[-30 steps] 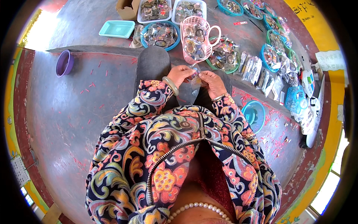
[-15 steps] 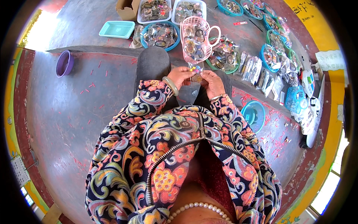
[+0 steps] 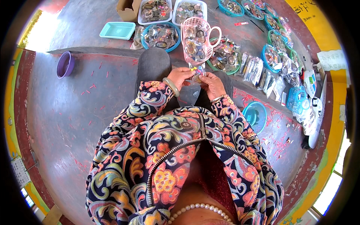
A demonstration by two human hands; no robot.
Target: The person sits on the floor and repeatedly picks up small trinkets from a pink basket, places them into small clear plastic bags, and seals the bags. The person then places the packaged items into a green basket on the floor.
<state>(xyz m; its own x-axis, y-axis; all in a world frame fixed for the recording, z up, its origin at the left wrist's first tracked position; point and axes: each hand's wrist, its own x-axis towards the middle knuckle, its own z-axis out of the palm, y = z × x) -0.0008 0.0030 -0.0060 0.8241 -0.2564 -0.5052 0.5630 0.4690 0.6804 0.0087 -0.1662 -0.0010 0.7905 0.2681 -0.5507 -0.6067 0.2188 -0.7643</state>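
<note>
A small clear plastic packet [image 3: 198, 74] with yellow, blue and pink bits is held up between my two hands, above my knees. My left hand [image 3: 180, 77], below a pale bangle, pinches its left side. On the opposite side my right hand [image 3: 213, 86] grips it with thumb and fingers. What exactly lies inside the packet is too small to tell. Just beyond my fingers stands a pink handled basket [image 3: 182, 45], holding several clear bags with dark round items. Beside it on the right is a green basket [image 3: 238, 68] of similar bags.
Blue basin [image 3: 179, 42], white trays [image 3: 206, 15] and a cardboard box [image 3: 127, 10] stand on the raised ledge, with an aqua tray [image 3: 103, 30] nearby. Stacked packets [image 3: 252, 69] and more baskets line the right. A purple tub [image 3: 65, 65] and a blue bucket [image 3: 263, 117] sit lower down.
The packet has tilted between my hands, and its colourful bits have shifted. My right fingers have moved slightly left and closer to my left ones.
</note>
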